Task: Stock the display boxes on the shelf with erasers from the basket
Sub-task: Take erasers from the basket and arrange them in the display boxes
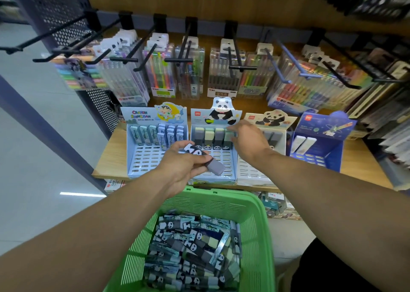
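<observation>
- Head view: the left hand has its grip closed around a grey eraser with a panda sleeve, and holds it above the front part of the middle display box.
- The right hand reaches to the back row of this same box; its fingers are stretched and touch the last eraser of the upright row (grey and pale green ones), so the grip is open.
- The middle display box stands on the wooden shelf between the light blue cartoon box and a white panda box; a dark blue box is further to the right.
- Under the arms is the green basket, full of loose erasers lying in all directions.
- Behind the boxes, pen packs hang on black hooks.
</observation>
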